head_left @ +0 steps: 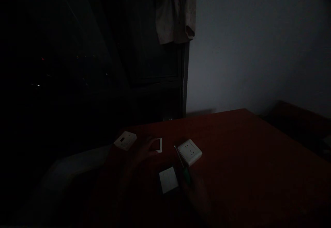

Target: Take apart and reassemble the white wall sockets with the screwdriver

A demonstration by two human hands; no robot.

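Observation:
The scene is very dark. My left hand (144, 148) has its fingers closed on the edge of a small white square frame (160, 146), low over the table or resting on it; which, I cannot tell. In my right hand (198, 191) is a screwdriver (185, 174) with a green handle, its metal shaft pointing up and left. The shaft's tip lies beside a white wall socket (190, 151), close to its left side. Between my hands sits a switch panel (168, 179) with a pale face and dark border. Most of both hands is lost in shadow.
A white box-like fitting (125, 140) with a dark slot stands at the table's left edge. The reddish table (232, 145) reaches a pale wall (253, 48) behind. A dark window (85, 66) fills the left, with a hanging cloth (176, 12) above.

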